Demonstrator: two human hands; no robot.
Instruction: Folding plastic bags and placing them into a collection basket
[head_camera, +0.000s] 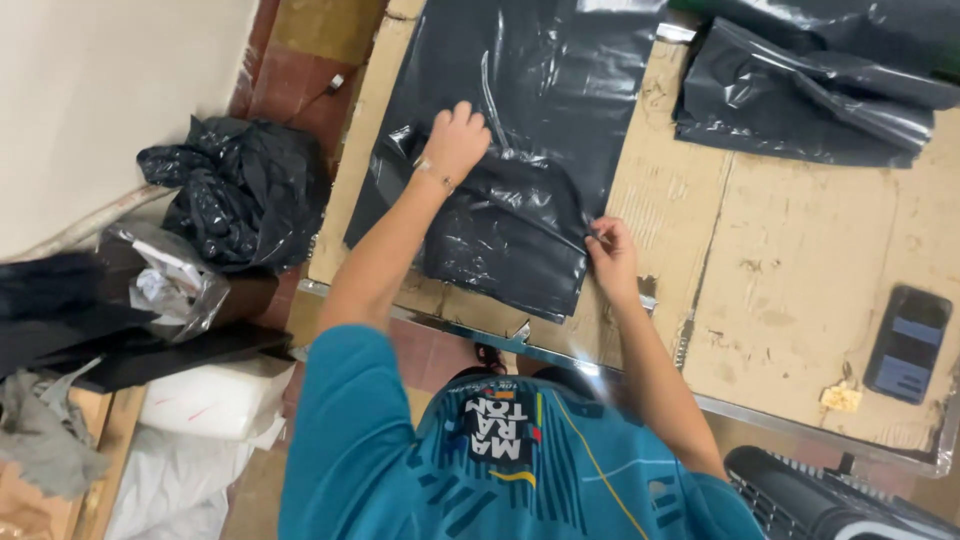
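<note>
While the left hand (457, 140) presses flat on the black bag (520, 150), the right hand (610, 255) pinches its edge on the surface (800, 260).

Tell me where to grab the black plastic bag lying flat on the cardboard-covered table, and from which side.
Pinch the black plastic bag at its right edge, coming in from the right, where the right hand already nips it. It lies flat, so only edges offer a hold; the left hand presses its upper part down.
</note>
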